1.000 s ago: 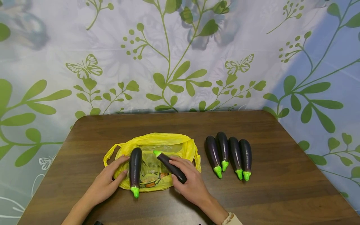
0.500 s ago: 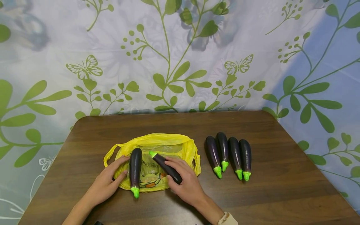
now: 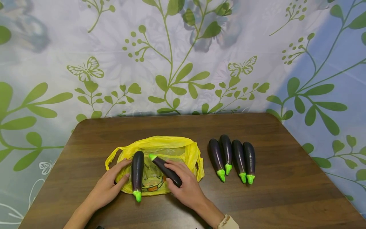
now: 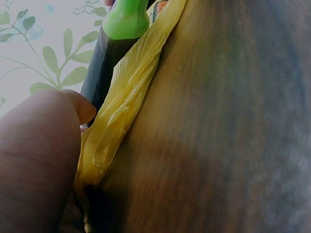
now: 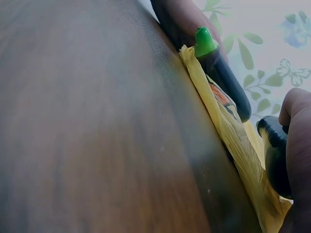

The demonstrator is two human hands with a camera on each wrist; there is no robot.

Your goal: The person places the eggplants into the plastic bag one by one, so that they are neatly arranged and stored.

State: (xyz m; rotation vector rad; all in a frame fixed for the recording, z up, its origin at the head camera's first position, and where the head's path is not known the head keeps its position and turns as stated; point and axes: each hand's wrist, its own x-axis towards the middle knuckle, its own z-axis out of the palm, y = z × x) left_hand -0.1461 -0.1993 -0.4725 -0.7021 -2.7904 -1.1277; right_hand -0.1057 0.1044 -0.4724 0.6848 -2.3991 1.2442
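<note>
A yellow plastic bag (image 3: 160,140) lies mouth up on the table, its printed inside showing. Across its left part rests a dark eggplant (image 3: 138,171), green stem toward me and overhanging the front rim. My left hand (image 3: 106,187) is at the bag's left edge, thumb and fingers extended to that eggplant's left side. With my right hand (image 3: 187,186) I grip a second eggplant (image 3: 161,165) over the bag's right half, its stem pointing up and left. In the left wrist view my thumb (image 4: 73,104) sits beside the first eggplant; the other fingers are mostly hidden.
To the right of the bag several eggplants (image 3: 239,157) lie side by side, stems toward me. The brown wooden table (image 3: 286,184) ends at a leaf-patterned wall covering (image 3: 183,57). A bag handle (image 3: 112,158) sticks out on the left.
My right hand has moved left with its eggplant, bringing it farther over the bag and closer to the other one. The left hand and the first eggplant stay where they were.
</note>
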